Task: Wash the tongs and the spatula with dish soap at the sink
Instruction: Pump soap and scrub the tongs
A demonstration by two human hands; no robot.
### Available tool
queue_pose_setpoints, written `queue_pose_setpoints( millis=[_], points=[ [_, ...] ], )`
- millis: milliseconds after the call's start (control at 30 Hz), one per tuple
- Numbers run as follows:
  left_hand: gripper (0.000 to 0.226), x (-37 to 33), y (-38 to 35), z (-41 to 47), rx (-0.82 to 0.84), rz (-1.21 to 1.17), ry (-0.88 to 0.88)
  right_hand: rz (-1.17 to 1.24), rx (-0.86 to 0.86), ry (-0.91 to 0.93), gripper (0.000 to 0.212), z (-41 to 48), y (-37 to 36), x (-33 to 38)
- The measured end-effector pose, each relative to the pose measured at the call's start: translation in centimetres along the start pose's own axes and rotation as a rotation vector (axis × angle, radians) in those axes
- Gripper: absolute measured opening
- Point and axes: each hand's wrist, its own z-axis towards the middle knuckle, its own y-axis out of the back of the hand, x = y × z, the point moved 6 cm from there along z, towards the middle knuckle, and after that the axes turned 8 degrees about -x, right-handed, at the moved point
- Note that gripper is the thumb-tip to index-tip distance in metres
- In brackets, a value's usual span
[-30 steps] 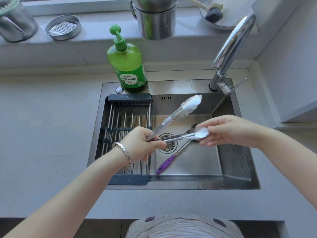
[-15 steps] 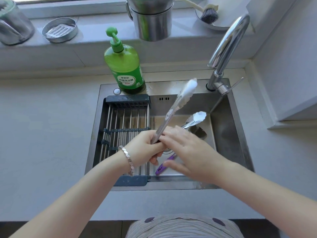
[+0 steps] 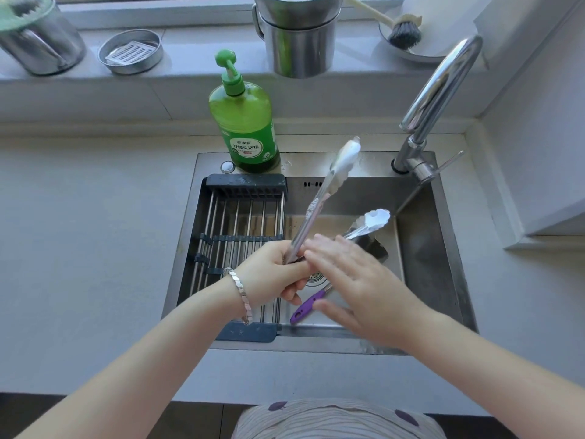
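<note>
My right hand (image 3: 357, 280) has slid down off the lower scalloped tip and now sits flat across the handle end of the tongs (image 3: 319, 204), fingers spread and loose, not wrapped round anything that I can see. My left hand (image 3: 269, 274) is closed round the hinge end, gripping it, and the tongs have swung up steeper than a second ago, arms sprung apart, one tip up near the soap bottle (image 3: 243, 122), the other out over the basin. I read that as rubbing the length of the tool, tip work done, handle now.

The spatula (image 3: 305, 308) lies on the sink floor under my right hand, purple handle showing, its head mostly hidden, so it looks not yet washed. No water runs from the tap (image 3: 440, 90).

Room: the drying rack (image 3: 240, 223) fills the left of the sink (image 3: 440, 264), just beside my left wrist. The upper tip is close to the bottle; the right half of the basin is clear below the spout.
</note>
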Motion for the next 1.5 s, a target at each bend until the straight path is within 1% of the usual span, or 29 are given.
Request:
queue_pose_setpoints(
  millis=[67,100,167,233,267,333,367,400,467,533,633,700,767,800,833,900,1033,1133,1267,1400,1500],
  points=[
    [0.011,0.1,0.0,0.0,0.015,0.032,-0.008,0.014,0.006,0.059,0.059,-0.2,-0.4,0.2],
    [0.01,0.2,0.0,0.1,0.013,0.033,0.003,0.006,0.013,0.049,0.058,-0.2,-0.4,-0.5],
    [0.008,0.5,0.5,0.3,-0.007,-0.022,0.058,-0.004,0.012,-0.041,0.059,0.0,-0.2,-2.9],
    [0.009,0.9,1.4,0.9,-0.061,-0.062,0.101,0.011,-0.014,-0.193,0.053,0.5,0.2,-5.7],
    [0.009,1.1,2.1,1.3,-0.115,-0.009,0.086,0.046,-0.032,-0.308,0.048,0.8,0.4,-7.1],
    [0.007,1.0,3.7,2.1,-0.231,0.166,0.006,0.18,0.019,-0.584,0.045,1.2,0.2,-9.7],
    [0.011,1.0,4.4,2.5,-0.272,0.211,-0.023,0.251,0.055,-0.701,0.041,1.5,0.0,-10.5],
    [0.013,1.0,5.0,2.9,-0.305,0.228,-0.035,0.313,0.064,-0.771,0.035,2.3,-0.3,-11.0],
    [0.016,0.9,6.3,3.6,-0.358,0.24,-0.04,0.391,0.066,-0.799,0.026,5.0,-0.6,-10.9],
    [0.014,0.8,7.5,4.5,-0.39,0.194,-0.036,0.475,0.088,-0.794,0.026,8.7,-1.3,-10.5],
    [0.007,0.3,9.2,5.6,-0.424,0.09,-0.01,0.697,0.102,-0.821,0.023,15.5,-2.0,-9.5],
    [0.008,-0.1,10.3,6.3,-0.453,0.021,-0.008,0.829,0.048,-0.905,0.03,20.1,-2.0,-9.5],
    [0.013,-0.5,11.4,7.0,-0.474,-0.002,-0.003,0.864,-0.029,-0.983,0.041,24.1,-1.8,-10.1],
    [0.014,-0.6,12.0,7.3,-0.485,0.01,0.0,0.878,-0.058,-1.003,0.043,25.9,-1.6,-10.2],
    [0.014,-0.7,12.6,7.6,-0.496,0.026,-0.001,0.895,-0.068,-1.01,0.044,27.6,-1.5,-10.2],
    [0.016,-0.8,13.5,8.1,-0.515,0.064,-0.01,0.961,-0.003,-1.037,0.041,30.0,-1.8,-10.1],
    [0.016,-0.1,14.4,8.6,-0.496,0.135,0.012,1.149,0.22,-1.155,0.036,31.7,-2.8,-9.7],
    [0.015,0.3,14.5,9.0,-0.476,0.143,0.019,1.282,0.292,-1.23,0.032,31.9,-3.3,-10.0],
    [0.017,0.3,14.6,9.5,-0.481,0.159,-0.003,1.394,0.263,-1.276,0.031,32.1,-3.8,-9.9],
    [0.012,0.4,14.2,10.1,-0.435,0.045,0.013,1.458,0.169,-1.308,0.03,32.2,-4.3,-9.7],
    [0.008,0.2,14.1,10.2,-0.438,0.05,0.017,1.498,0.145,-1.319,0.03,31.9,-4.6,-9.2]
  ],
)
